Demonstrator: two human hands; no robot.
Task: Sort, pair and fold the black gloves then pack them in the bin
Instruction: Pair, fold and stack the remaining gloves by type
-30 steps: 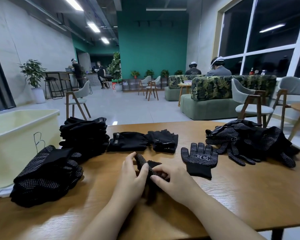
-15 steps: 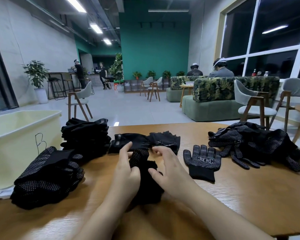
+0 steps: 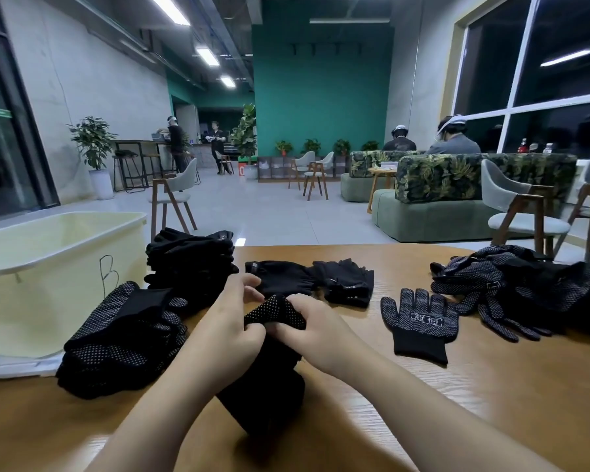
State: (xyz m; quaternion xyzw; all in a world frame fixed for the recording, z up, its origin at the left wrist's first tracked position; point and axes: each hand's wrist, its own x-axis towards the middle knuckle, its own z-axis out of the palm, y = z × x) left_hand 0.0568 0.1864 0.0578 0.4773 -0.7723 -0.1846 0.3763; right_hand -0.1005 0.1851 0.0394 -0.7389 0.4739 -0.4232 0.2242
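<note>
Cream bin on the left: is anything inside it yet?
Only the upper inner walls of the cream bin show, and they are bare. Its floor is hidden below the near rim, so packed gloves cannot be ruled out. Two stacks of folded gloves sit outside it.

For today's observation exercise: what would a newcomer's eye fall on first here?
Both hands, left and right, gripping a dotted glove at table centre. Next, the glove stacks beside the cream bin on the left, and the loose pile on the right.
</note>
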